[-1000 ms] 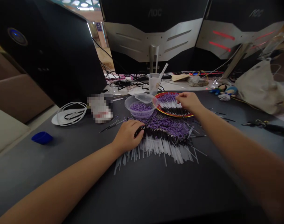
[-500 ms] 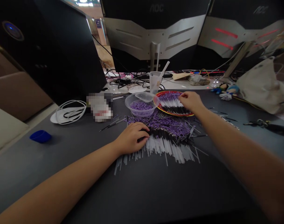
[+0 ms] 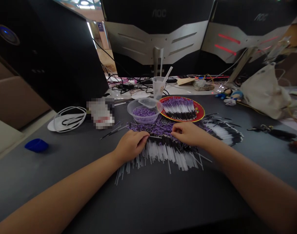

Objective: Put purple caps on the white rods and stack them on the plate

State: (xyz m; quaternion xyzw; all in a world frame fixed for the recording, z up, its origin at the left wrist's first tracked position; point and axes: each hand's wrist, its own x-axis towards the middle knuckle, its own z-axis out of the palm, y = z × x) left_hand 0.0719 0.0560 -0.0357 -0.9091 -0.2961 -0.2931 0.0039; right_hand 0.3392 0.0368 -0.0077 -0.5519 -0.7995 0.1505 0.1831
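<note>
My left hand (image 3: 132,144) is at the left end of a wide pile of thin sticks (image 3: 169,152) with purple, black and clear parts. Its thumb and forefinger pinch one thin stick (image 3: 155,136) that points right. Over the pile's right part, my right hand (image 3: 187,133) has its fingers curled together; whatever they hold is too small to name. Behind the pile, a clear bowl (image 3: 143,119) contains short purple pieces (image 3: 144,111). A red plate (image 3: 200,112) beside it carries a neat row of sticks (image 3: 179,109).
A clear cup (image 3: 158,88) with a straw is behind the bowl. More sticks (image 3: 222,131) lie at right, near keys (image 3: 265,128). A blue cup-like object (image 3: 36,145) and white cable (image 3: 70,118) are at left. Monitors (image 3: 158,39) stand behind.
My right hand has moved from the red plate down and left to the pile, uncovering the plate's right side. My left hand now pinches a stick. The view has shifted slightly.
</note>
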